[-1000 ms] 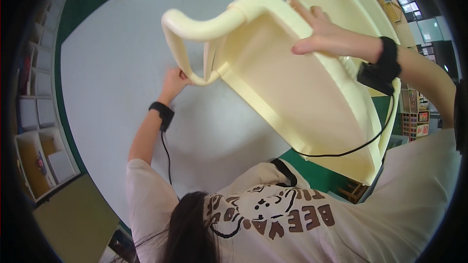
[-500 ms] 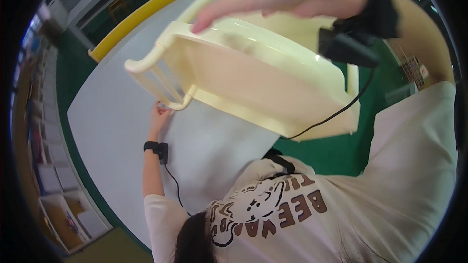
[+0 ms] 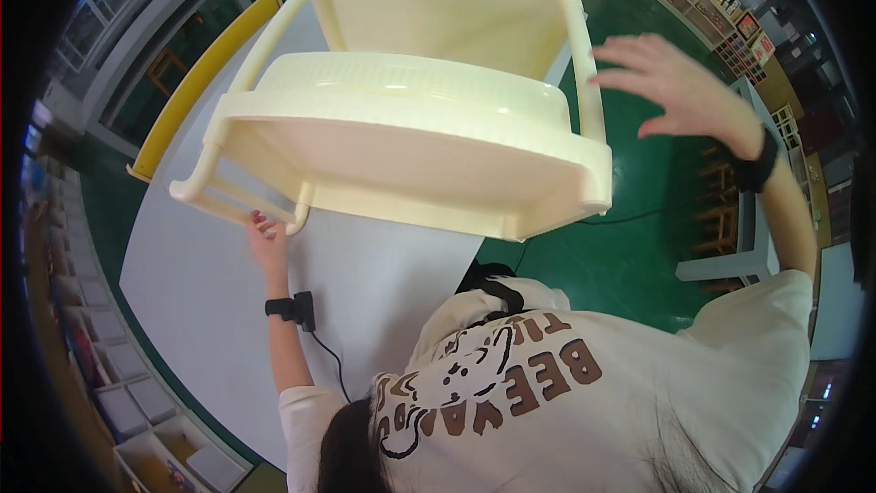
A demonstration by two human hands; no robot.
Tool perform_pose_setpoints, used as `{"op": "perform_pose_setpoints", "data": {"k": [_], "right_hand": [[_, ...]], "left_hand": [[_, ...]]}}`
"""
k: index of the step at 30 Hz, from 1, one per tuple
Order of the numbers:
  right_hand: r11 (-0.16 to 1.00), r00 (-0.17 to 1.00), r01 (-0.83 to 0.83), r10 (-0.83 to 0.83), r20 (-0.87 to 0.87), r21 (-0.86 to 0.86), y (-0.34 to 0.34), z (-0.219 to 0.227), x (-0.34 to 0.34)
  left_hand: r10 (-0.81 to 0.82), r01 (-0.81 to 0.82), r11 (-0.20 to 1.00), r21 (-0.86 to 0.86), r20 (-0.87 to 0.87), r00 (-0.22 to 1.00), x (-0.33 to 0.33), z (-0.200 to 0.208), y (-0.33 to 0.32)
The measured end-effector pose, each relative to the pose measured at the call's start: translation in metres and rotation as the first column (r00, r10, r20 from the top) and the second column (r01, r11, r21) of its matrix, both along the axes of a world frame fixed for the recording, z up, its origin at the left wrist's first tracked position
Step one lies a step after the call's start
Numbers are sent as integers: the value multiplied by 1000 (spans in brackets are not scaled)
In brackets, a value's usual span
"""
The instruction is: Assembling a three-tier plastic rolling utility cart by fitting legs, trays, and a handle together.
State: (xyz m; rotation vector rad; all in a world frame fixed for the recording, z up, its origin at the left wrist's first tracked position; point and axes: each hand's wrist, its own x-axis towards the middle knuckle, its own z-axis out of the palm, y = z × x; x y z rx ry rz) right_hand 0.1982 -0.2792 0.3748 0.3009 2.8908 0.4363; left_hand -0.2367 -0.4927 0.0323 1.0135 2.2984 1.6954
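Observation:
A cream plastic shelf rack [image 3: 383, 160] with several tiers and tubular side posts stands over the corner of the grey-white table [image 3: 196, 283]. Its right end reaches past the table edge. My left hand [image 3: 266, 236] has its fingers curled round the low rail at the rack's left end. My right hand [image 3: 671, 82] is beside the rack's right post, fingers stretched out and spread, thumb apart. It holds nothing; whether its fingertips touch the post I cannot tell. Both wrists carry black straps, and a small black device [image 3: 304, 310] shows at the left one.
A yellow chair back [image 3: 205, 82] stands along the table's far left side. Wooden stools [image 3: 721, 201] and another pale table [image 3: 730, 265] are at the right, above a green floor [image 3: 620, 265]. Low shelves with bins [image 3: 119, 365] line the left. A cable runs near my left forearm.
My right hand has moved from above the rack's far left, across and down to its right side. The rack now appears more level and further left. My left hand stays at its left end.

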Motion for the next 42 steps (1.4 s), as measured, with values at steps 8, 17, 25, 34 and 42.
{"op": "perform_pose_setpoints", "data": {"k": [8,17,25,34,42], "right_hand": [[967,963,-207,173,-207,-152,73,-101,1],[879,761,-476,404,-507,-14,100,-122,-10],[873,536,-479,371,-758,89,98,-131,-22],[837,368,-527,380,-849,147,96,-139,-40],[816,254,-532,409,-877,227,80,-139,-68]], "left_hand": [[-67,84,987,-136,123,990,6,-25,5],[59,-43,997,-70,243,968,6,-41,11],[436,-438,898,-36,-50,899,64,-57,29],[2,67,973,-222,295,955,170,-80,34],[-517,-245,835,493,855,-40,202,-74,62]]}}
